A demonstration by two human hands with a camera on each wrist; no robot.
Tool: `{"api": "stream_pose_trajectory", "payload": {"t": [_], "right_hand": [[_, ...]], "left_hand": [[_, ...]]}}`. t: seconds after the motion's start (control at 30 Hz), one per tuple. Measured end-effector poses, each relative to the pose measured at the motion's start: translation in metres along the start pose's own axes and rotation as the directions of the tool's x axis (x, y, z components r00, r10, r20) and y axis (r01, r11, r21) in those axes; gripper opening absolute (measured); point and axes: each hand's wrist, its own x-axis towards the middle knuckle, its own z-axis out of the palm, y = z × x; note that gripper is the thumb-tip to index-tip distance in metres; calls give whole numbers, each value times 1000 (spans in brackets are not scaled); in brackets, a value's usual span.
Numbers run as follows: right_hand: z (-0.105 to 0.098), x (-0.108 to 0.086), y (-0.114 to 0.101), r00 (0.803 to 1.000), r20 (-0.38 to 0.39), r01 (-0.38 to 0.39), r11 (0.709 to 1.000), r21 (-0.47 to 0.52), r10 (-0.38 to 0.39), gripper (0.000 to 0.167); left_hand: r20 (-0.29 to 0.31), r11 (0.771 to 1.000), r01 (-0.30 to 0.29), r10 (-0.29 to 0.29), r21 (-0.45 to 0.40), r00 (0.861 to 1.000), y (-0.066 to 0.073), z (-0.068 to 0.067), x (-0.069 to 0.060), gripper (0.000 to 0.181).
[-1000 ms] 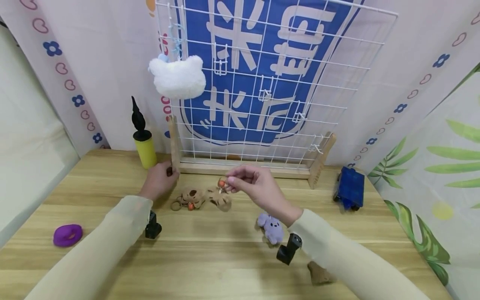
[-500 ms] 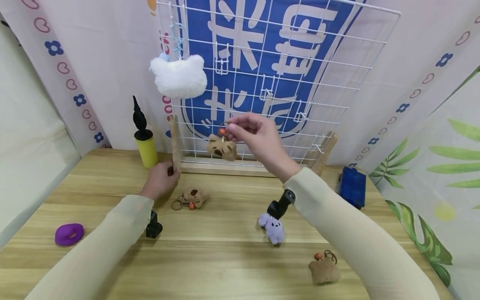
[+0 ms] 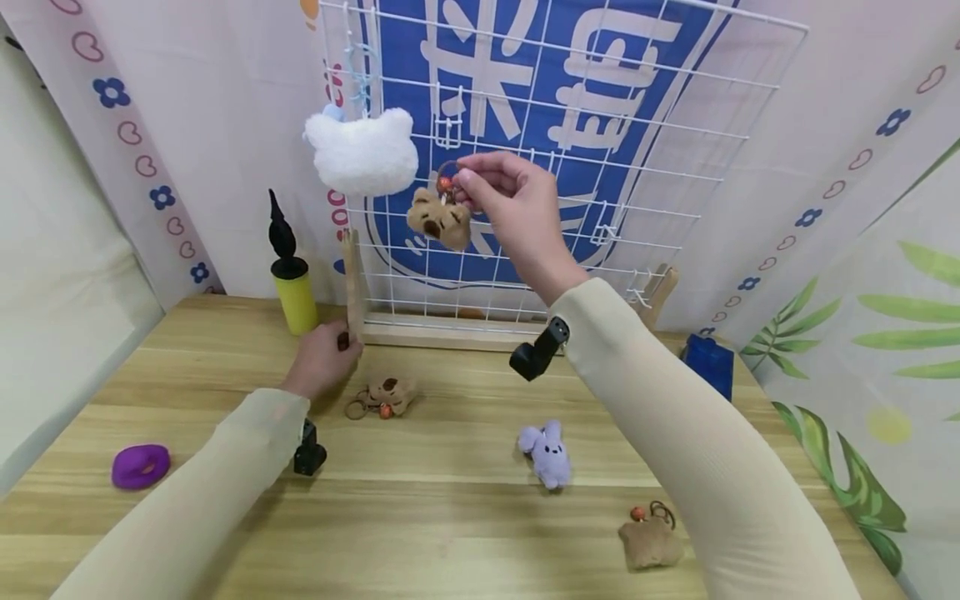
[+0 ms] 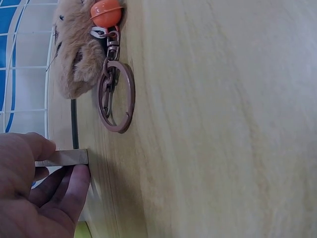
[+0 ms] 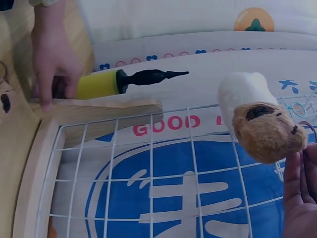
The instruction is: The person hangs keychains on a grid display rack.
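My right hand (image 3: 517, 208) pinches the ring of a brown plush keychain (image 3: 438, 219) with an orange bell, held up in front of the white wire grid rack (image 3: 480, 275). In the right wrist view the plush (image 5: 267, 131) hangs beside those fingers. Down at the rack's left end, my left hand (image 3: 324, 360) grips the wooden foot (image 3: 353, 287); the left wrist view shows thumb and fingers on either side of this wooden foot (image 4: 64, 157). Close to that hand, a second brown plush keychain (image 3: 392, 395) lies on the table with its metal ring (image 4: 119, 96) and orange bell (image 4: 106, 12).
A white plush (image 3: 363, 154) hangs at the grid's upper left, near several wire hooks (image 3: 448, 129). Behind my left hand stands a yellow pump (image 3: 296, 300). On the table are a purple ring-shaped object (image 3: 141, 467), a lilac plush (image 3: 550, 457), another brown plush (image 3: 651, 542) and a blue box (image 3: 708, 365).
My right hand has lifted the brown plush keychain off the table, up to the middle of the grid. The left hand has stayed on the wooden foot.
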Motion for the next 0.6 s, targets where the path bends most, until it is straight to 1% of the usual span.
{"api": "stream_pose_trajectory", "payload": {"t": [0.17, 0.33, 0.43, 0.6], "right_hand": [[3, 10, -10, 998, -47, 34, 999, 33, -32, 24], [6, 21, -16, 995, -93, 44, 999, 27, -41, 21], [7, 26, -18, 992, -122, 31, 999, 25, -28, 20], [7, 30, -19, 990, -144, -7, 1000, 17, 9, 20]], "left_hand": [[3, 1000, 6, -6, -10, 1000, 1, 1, 0, 16], [-1, 1000, 3, -3, -2, 1000, 1, 0, -1, 15], [-6, 1000, 0, 0, 3, 1000, 1, 0, -1, 14], [-4, 1000, -2, 3, 4, 1000, 0, 0, 0, 14]]}}
